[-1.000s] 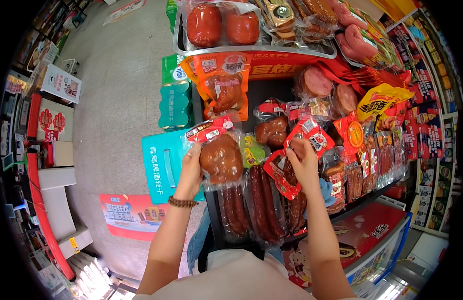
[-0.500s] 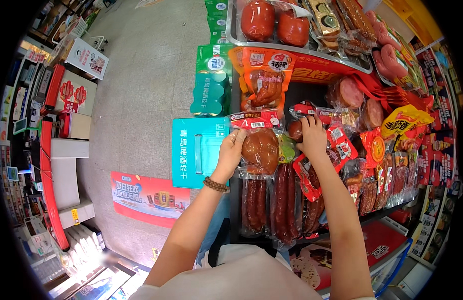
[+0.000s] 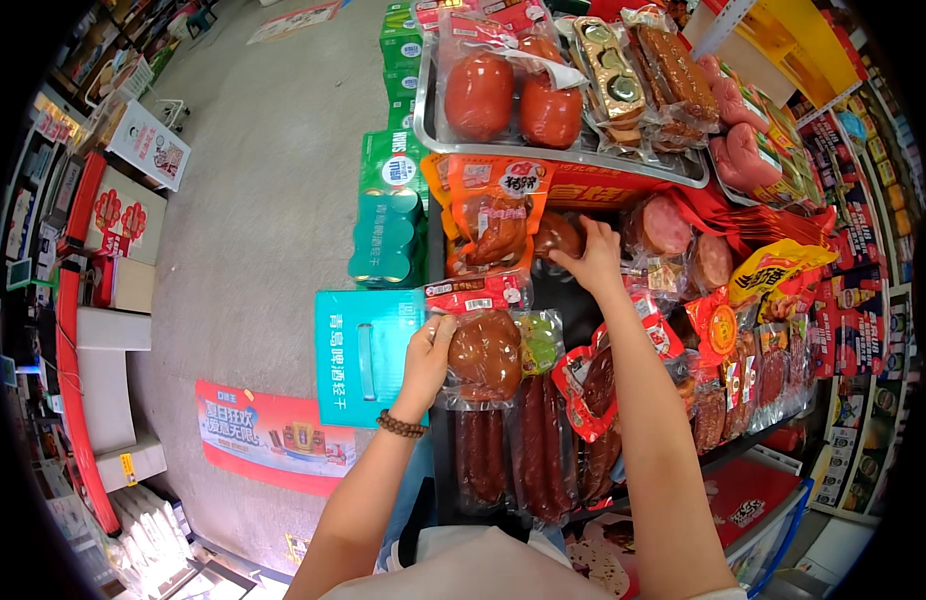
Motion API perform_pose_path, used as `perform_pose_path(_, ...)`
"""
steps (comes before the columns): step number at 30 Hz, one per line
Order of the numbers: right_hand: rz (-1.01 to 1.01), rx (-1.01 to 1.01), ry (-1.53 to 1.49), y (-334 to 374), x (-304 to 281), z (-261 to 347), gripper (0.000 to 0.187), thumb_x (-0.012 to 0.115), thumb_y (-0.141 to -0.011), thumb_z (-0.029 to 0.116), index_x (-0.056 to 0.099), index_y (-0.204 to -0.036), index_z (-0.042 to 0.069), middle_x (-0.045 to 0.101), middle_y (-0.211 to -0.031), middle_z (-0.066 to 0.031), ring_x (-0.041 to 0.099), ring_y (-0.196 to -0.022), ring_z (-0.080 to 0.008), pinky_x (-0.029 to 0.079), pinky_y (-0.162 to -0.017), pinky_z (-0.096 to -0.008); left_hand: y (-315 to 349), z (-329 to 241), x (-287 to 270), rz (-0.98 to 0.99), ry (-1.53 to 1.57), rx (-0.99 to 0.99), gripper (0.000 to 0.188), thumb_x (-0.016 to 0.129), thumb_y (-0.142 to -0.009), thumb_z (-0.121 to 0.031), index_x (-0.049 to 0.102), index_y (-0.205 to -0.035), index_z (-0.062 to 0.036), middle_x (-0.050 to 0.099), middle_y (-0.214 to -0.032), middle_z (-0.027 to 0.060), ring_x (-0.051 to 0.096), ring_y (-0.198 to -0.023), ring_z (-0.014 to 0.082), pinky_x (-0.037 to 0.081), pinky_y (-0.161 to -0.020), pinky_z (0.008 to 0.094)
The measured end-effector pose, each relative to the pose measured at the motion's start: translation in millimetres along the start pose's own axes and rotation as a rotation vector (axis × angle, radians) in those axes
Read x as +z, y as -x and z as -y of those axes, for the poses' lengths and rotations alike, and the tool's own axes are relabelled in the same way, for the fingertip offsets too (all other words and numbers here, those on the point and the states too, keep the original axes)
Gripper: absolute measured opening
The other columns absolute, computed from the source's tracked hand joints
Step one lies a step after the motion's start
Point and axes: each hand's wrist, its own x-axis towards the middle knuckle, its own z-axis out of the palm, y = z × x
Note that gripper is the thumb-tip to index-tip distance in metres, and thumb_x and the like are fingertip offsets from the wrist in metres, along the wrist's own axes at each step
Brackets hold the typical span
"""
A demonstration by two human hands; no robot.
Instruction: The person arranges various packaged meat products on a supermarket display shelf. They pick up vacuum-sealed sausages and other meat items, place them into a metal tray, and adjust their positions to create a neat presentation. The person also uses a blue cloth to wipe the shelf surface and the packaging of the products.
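My left hand [image 3: 429, 362] pinches the left edge of a clear vacuum pack of brown braised meat [image 3: 486, 352] with a red label strip at its top. That pack lies over long dark red sausages [image 3: 546, 450] in clear packs and beside a green packet [image 3: 539, 343]. Farther out, my right hand [image 3: 597, 258] has thumb and fingers closed round the right side of another brown meat pack [image 3: 557, 238], whose far part is in shadow. Orange meat packets [image 3: 493, 215] lie just left of it. Red-edged sausage packs [image 3: 588, 385] lie below my right forearm.
A metal tray [image 3: 623, 172] of red round meats and packed sausages stands at the far side. Teal and green drink cartons [image 3: 368, 355] line the left side of the black display [image 3: 445, 480]. Sliced ham packs [image 3: 666, 225] and yellow bags [image 3: 783, 270] lie to the right.
My right hand has moved farther away with the brown meat pack, bringing it beside the orange packets. My left hand keeps its hold. The whole view has shifted a little.
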Motion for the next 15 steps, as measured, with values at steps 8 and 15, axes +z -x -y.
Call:
perform_pose_path(8, 0.050, 0.145, 0.369, 21.6, 7.7, 7.1, 0.059, 0.079, -0.062, 0.045, 0.061, -0.104, 0.008, 0.057, -0.100, -0.0113, 0.054, -0.095, -0.0290, 0.038, -0.084, -0.0412, 0.4, -2.9, -1.9, 0.020, 0.007, -0.041, 0.034, 0.049, -0.098, -0.033, 0.059, -0.092, -0.0018, 0.055, -0.082, -0.0020, 0.046, -0.078, 0.0047, 0.040, -0.070, 0.0214)
perform_pose_path(15, -0.089, -0.056, 0.200, 35.9, -8.5, 23.0, 0.056, 0.075, -0.071, 0.030, 0.055, -0.115, 0.002, 0.053, -0.110, -0.0169, 0.048, -0.107, -0.0334, 0.036, -0.095, -0.0441, 2.9, -13.4, 3.0, 0.025, 0.008, -0.046, 0.033, 0.049, -0.098, -0.033, 0.060, -0.094, -0.0013, 0.059, -0.087, -0.0006, 0.049, -0.079, 0.0049, 0.042, -0.071, 0.0217)
